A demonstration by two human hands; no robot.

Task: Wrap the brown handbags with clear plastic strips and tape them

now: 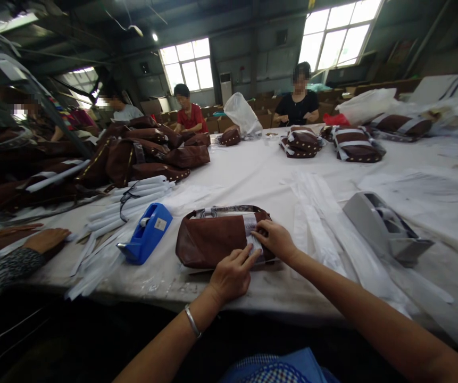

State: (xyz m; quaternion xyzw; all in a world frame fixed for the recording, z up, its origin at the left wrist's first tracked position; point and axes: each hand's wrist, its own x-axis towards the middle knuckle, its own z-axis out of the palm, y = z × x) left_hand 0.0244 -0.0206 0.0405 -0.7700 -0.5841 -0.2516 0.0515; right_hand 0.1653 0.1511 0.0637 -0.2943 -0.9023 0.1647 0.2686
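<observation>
The brown bag [208, 242] lies on the white-covered bench [244, 170], its strap [248, 208] along the far edge. A pale band [249, 221] crosses its right portion. The left hand [231, 275] rests extended fingers on the band; the right hand [275, 239] touches it with curled fingers. A blue dispenser [144, 242] stands left, a grey dispenser [372, 226] right.

I'm looking remotely into a workshop; the long white-covered table [239, 175] carries a pile of brown bags [144, 146], a blue tape dispenser [149, 236] and a grey dispenser [366, 215]; I see several people [192, 118] around it, cardboard boxes [326, 108] beyond, and large paned windows [330, 37] in a dark, shed-like wall [271, 69].
</observation>
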